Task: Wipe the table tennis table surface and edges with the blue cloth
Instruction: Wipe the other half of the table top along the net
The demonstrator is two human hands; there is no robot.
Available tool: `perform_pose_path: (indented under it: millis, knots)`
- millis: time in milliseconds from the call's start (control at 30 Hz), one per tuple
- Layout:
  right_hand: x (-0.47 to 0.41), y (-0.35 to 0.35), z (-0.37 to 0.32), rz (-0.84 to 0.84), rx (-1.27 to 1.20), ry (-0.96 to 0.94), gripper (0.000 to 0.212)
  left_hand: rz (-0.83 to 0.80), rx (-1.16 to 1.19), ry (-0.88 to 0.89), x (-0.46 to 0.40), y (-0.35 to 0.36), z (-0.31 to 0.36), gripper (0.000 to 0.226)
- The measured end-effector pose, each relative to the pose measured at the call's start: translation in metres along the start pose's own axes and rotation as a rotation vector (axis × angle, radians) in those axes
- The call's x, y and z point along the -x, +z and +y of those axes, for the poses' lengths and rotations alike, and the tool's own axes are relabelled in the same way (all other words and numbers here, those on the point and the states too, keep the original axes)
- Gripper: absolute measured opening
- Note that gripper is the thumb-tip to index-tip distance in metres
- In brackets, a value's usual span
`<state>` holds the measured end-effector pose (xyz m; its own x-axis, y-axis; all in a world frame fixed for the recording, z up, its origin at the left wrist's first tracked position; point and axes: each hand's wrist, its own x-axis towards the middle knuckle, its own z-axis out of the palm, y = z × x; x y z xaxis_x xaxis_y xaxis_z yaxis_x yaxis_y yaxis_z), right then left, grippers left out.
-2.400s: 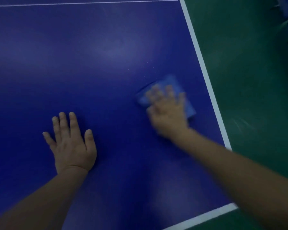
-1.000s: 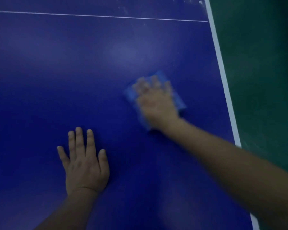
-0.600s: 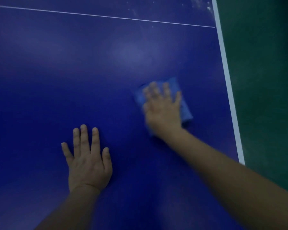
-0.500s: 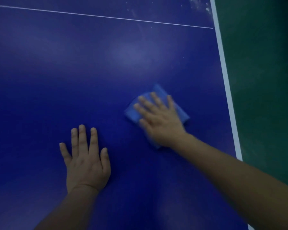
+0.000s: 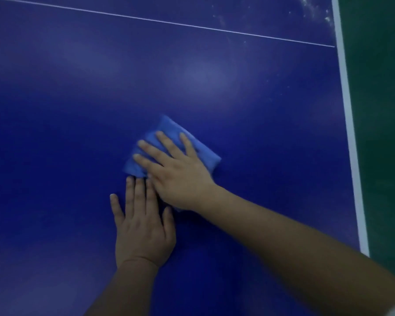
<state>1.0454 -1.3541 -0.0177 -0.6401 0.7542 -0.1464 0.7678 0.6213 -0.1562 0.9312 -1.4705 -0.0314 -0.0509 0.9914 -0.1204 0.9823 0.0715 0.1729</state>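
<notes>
Step in hand: surface wiping. Right hand (image 5: 180, 176), fingers flat, presses blue cloth (image 5: 198, 153); left hand (image 5: 141, 226) flat, empty, touching cloth's near edge. Next likely: speckled far corner (image 5: 315, 12).

Dim light falls on a dark green floor (image 5: 379, 133) running along the right side of the view

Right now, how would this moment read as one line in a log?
step: wiping surface | right hand: pressing flat on blue cloth | left hand: flat on table | white specks: far corner, unwiped
</notes>
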Motion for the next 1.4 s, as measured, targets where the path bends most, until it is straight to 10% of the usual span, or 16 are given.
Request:
perform_pose_path:
  millis: [133, 300, 433, 700, 967, 1067, 1233, 1400]
  knots:
    - [-0.050, -0.011, 0.045, 0.049, 0.017, 0.090, 0.056, 0.012, -0.018, 0.011, 0.001, 0.001, 0.002, 0.067]
    - [0.027, -0.026, 0.244, 0.131, 0.057, 0.863, 0.063, 0.019, -0.010, 0.026, 0.002, 0.002, 0.000, 0.068]
    - [0.066, -0.040, 0.277, 0.220, -0.159, 1.360, 0.056, 0.005, -0.010, 0.023, 0.001, 0.002, 0.000, 0.068]
    - [0.016, -0.007, 0.123, 0.055, 0.024, 0.346, 0.053, -0.065, -0.012, 0.009, -0.002, -0.004, -0.001, 0.077]
    - [0.120, -0.030, 0.255, 0.197, -0.175, 1.329, 0.057, 0.002, 0.215, -0.016, -0.036, -0.028, 0.016, 0.079]
    - [0.067, -0.025, 0.220, 0.256, -0.145, 1.195, 0.056, -0.018, 0.185, -0.011, -0.078, -0.023, 0.036, 0.080]
    - [0.015, -0.013, 0.170, 0.100, -0.003, 0.460, 0.061, -0.061, 0.086, 0.003, -0.095, -0.015, 0.045, 0.075]
    - [0.062, -0.027, 0.247, 0.217, -0.136, 1.125, 0.056, -0.018, 0.084, 0.012, -0.093, -0.008, 0.041, 0.068]
